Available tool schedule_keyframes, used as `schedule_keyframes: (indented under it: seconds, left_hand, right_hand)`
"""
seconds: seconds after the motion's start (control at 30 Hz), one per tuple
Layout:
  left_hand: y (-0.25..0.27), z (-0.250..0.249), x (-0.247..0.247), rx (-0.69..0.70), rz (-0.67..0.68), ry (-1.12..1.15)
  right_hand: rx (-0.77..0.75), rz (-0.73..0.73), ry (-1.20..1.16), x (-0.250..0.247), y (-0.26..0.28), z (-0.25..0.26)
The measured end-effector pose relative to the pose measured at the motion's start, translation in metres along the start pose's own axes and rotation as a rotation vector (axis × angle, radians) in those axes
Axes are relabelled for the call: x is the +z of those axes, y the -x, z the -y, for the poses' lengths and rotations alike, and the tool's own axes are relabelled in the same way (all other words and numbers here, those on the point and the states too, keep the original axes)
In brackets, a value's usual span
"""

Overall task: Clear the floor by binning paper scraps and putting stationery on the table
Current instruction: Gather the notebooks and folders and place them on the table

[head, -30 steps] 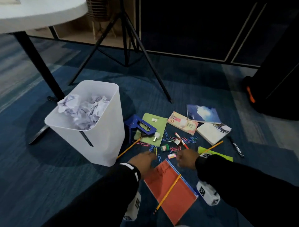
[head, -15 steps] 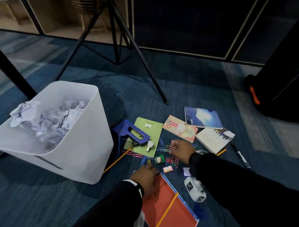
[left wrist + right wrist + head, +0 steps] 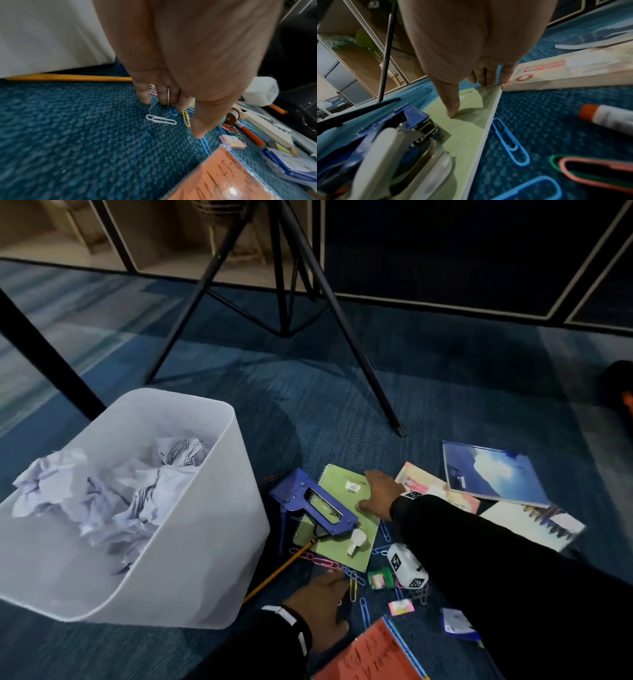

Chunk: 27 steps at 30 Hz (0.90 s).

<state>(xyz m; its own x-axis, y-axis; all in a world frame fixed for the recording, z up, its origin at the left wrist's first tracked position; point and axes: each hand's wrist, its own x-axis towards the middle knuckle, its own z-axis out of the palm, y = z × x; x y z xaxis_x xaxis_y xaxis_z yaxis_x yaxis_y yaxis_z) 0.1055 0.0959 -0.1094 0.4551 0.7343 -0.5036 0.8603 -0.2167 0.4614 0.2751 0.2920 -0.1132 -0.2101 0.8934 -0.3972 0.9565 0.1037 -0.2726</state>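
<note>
My right hand (image 3: 375, 491) lies on the right edge of a green notebook (image 3: 337, 484) on the blue carpet. Its thumb (image 3: 452, 112) presses the cover and its fingertips (image 3: 488, 81) touch the far corner. A blue staple gun (image 3: 315, 505) and a white clip (image 3: 358, 541) rest on that notebook. My left hand (image 3: 322, 601) reaches down among several coloured paper clips (image 3: 352, 580); its fingertips (image 3: 181, 108) touch the carpet beside a blue clip (image 3: 173, 111). A white bin (image 3: 205, 542) holding crumpled paper (image 3: 113, 501) stands at the left.
A yellow pencil (image 3: 277, 571) lies against the bin. An orange folder (image 3: 373, 652) is near my left arm, with a green tape roll (image 3: 380, 578) and a pink eraser (image 3: 400, 607) beside it. Three more books (image 3: 489, 474) lie at the right. Tripod legs (image 3: 359, 361) and a table leg (image 3: 44, 350) stand behind.
My right hand has moved from the paper clips forward and left onto the green notebook. My left hand has left the orange folder and come to the clips. The view has come closer.
</note>
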Motion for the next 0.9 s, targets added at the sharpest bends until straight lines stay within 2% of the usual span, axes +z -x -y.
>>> schedule_keyframes:
  seconds: [0.17, 0.27, 0.33, 0.5, 0.63, 0.73, 0.9]
  left_hand:
    - [0.004, -0.002, 0.0, -0.038, -0.023, 0.061]
    - [0.006, -0.005, -0.007, -0.068, 0.03, 0.163]
    - [0.005, -0.01, -0.018, -0.102, 0.038, 0.241]
    - [0.007, -0.029, -0.065, -0.134, -0.229, 0.229]
    - [0.016, -0.046, -0.112, -0.177, -0.442, 0.332]
    - [0.02, -0.062, -0.142, -0.224, -0.505, 0.363]
    - [0.038, -0.094, -0.191, -0.282, -0.493, 0.447]
  right_hand:
    - [0.083, 0.004, 0.189, -0.008, -0.01, 0.006]
    - [0.106, 0.05, 0.179, -0.018, -0.009, 0.006]
    - [0.051, 0.057, 0.086, -0.028, -0.001, 0.008]
    - [-0.078, 0.12, -0.204, -0.073, 0.035, 0.011]
    - [-0.092, 0.091, -0.208, -0.126, 0.068, 0.004]
    - [-0.094, 0.07, -0.219, -0.164, 0.094, -0.001]
    - [-0.147, 0.051, -0.325, -0.239, 0.142, 0.001]
